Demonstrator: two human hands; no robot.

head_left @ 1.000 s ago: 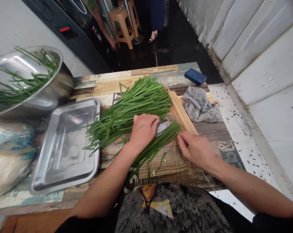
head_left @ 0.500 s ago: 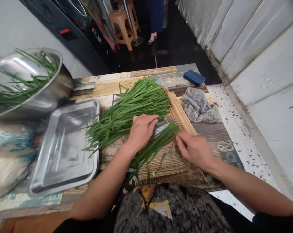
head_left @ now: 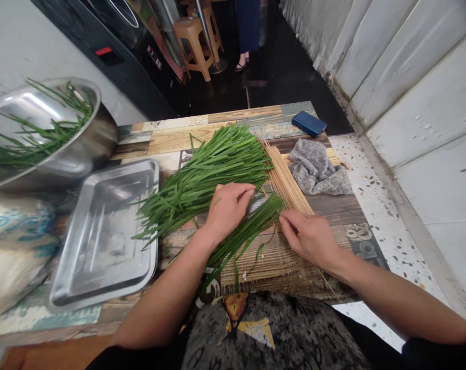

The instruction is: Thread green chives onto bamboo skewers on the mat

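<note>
My left hand (head_left: 230, 208) is closed, thumb and forefinger pressed together, at the near edge of a large pile of green garlic chives (head_left: 217, 164). Whatever lies between its fingertips is too small to make out. A smaller bunch of chives (head_left: 252, 226) lies slantwise between my two hands. At the upper right end of that bunch, my right hand (head_left: 308, 234) is pinched shut. A thin bamboo skewer (head_left: 330, 286) emerges from beneath it toward the table's front edge. Beside the pile, several bamboo skewers (head_left: 289, 177) lie side by side.
A metal tray (head_left: 102, 241) sits left of the pile, behind it a steel bowl (head_left: 90, 128) with more chives. A plastic bag (head_left: 17, 246) is at far left. A grey cloth (head_left: 318, 167) and a blue box (head_left: 309, 123) lie right. A person's legs (head_left: 246, 31) and stools (head_left: 192, 43) are beyond.
My left hand has shifted slightly right and toward me, along the edge of the pile. My right hand and the small bunch stay almost where they were.
</note>
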